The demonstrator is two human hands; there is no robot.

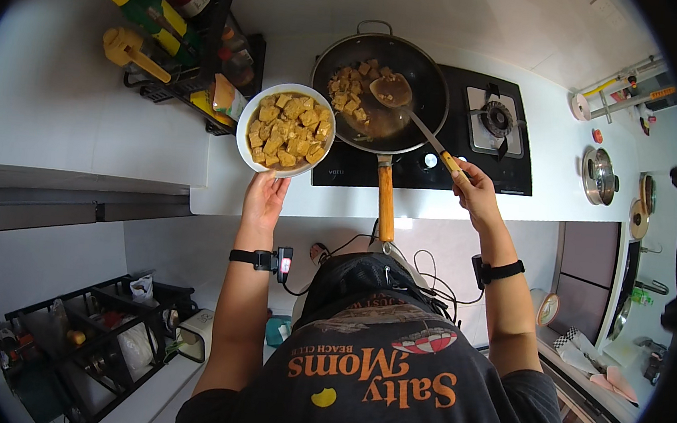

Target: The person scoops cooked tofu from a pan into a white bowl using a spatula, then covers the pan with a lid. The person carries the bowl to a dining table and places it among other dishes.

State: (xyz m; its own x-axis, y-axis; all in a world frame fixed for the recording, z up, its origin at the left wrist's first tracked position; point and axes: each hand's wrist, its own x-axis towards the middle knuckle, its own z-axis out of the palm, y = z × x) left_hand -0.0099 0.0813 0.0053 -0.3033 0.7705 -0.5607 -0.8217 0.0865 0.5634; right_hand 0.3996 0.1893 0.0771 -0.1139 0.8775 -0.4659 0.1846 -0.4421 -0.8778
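My left hand grips the near rim of a white bowl, holding it up left of the wok. Browned tofu cubes in sauce fill this bowl. In my right hand is the yellow handle of a metal ladle. The ladle's head rests inside the dark wok, with some brown sauce in it. More tofu cubes and sauce lie on the left and near side of the wok. The wok's wooden handle points towards me, held by neither hand.
The wok stands over the left side of a black gas hob; a bare burner is at right. A black rack of bottles and jars stands left. Glass lids lie on the right counter. Cables hang near my waist.
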